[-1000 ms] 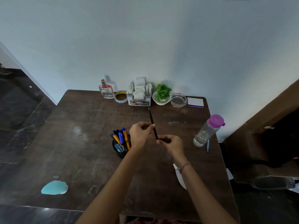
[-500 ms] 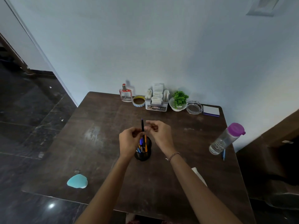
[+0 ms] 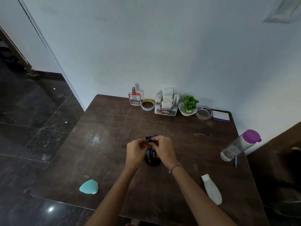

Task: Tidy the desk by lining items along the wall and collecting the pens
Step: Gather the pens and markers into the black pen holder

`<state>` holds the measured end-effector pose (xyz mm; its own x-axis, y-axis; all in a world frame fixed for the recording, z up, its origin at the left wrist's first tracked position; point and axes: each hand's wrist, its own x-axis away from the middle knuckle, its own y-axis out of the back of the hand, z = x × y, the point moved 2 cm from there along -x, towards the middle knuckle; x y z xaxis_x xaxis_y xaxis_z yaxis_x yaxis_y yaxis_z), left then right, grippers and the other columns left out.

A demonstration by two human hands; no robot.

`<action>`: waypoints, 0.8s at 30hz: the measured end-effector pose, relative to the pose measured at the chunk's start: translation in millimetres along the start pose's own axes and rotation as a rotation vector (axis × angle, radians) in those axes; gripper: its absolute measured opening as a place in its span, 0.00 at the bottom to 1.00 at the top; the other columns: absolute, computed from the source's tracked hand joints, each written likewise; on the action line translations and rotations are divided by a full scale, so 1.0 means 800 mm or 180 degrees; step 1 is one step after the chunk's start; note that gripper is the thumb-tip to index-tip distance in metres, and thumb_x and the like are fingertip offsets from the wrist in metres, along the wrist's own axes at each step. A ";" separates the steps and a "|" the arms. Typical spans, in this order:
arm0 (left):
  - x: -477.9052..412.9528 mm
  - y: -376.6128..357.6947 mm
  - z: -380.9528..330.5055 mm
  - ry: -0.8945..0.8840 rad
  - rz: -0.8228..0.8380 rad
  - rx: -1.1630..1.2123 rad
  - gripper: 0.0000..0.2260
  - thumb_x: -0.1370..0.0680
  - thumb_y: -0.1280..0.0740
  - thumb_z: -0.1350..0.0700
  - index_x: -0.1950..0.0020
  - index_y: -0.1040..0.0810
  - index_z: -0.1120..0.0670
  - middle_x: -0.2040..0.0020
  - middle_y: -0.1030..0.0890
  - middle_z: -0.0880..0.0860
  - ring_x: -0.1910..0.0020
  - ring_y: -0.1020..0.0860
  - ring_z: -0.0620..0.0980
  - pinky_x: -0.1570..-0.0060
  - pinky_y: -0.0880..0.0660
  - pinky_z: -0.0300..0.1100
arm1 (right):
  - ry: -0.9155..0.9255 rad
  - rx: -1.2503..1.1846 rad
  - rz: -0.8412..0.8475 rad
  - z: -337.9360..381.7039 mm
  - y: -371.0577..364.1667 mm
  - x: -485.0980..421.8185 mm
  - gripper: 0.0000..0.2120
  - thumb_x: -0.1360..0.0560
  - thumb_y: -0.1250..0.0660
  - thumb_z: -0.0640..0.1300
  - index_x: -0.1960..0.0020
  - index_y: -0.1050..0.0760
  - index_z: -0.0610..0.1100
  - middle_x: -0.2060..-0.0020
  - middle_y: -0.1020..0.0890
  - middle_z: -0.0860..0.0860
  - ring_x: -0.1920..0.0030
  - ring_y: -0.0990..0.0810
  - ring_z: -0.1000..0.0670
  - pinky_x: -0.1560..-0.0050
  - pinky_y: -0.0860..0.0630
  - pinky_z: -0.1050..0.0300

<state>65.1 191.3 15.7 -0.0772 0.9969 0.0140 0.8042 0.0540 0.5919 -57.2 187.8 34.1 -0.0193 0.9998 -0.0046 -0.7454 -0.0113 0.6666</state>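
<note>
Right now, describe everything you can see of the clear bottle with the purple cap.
The bottle looks like clear plastic, with a purple cap and pale lettering on its side. It stands near the right edge of the desk and appears tilted rightward in this wide-angle view. Whether it holds liquid is unclear. A blue pen lies by its base; whether they touch cannot be told. Nothing else touches it.

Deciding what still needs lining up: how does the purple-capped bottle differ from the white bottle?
The purple-capped bottle is clear and stands; the white bottle is opaque and lies flat. The purple-capped bottle sits nearer the wall than the white bottle. Both are on the right side of the desk.
</note>
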 end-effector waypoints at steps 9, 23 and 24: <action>-0.007 -0.013 0.025 0.0117 0.0239 -0.0302 0.07 0.26 0.29 0.55 0.50 0.16 0.54 0.56 0.15 0.48 0.58 0.20 0.39 0.58 0.26 0.29 | -0.0219 -0.0101 -0.0054 -0.014 -0.027 0.006 0.11 0.27 0.33 0.34 0.46 0.22 0.43 0.52 0.17 0.49 0.52 0.20 0.57 0.56 0.29 0.76; -0.014 -0.011 0.033 0.0040 0.0587 -0.0608 0.06 0.26 0.29 0.56 0.50 0.16 0.53 0.55 0.16 0.49 0.62 0.23 0.39 0.66 0.31 0.26 | -0.0449 -0.0052 -0.0276 -0.030 -0.042 0.019 0.06 0.27 0.32 0.36 0.51 0.22 0.43 0.54 0.17 0.50 0.54 0.20 0.56 0.52 0.24 0.67; -0.018 -0.007 0.032 0.0059 0.0644 -0.0511 0.07 0.27 0.28 0.57 0.50 0.16 0.54 0.55 0.16 0.49 0.61 0.22 0.39 0.64 0.30 0.26 | -0.0458 -0.0119 -0.0319 -0.029 -0.041 0.019 0.06 0.27 0.32 0.35 0.51 0.22 0.44 0.55 0.17 0.51 0.55 0.20 0.57 0.53 0.24 0.68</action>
<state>77.0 178.1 -8.6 0.0638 0.9852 0.1590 0.7006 -0.1577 0.6959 -48.4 203.4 -5.1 0.1499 0.9879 0.0388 -0.7632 0.0906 0.6398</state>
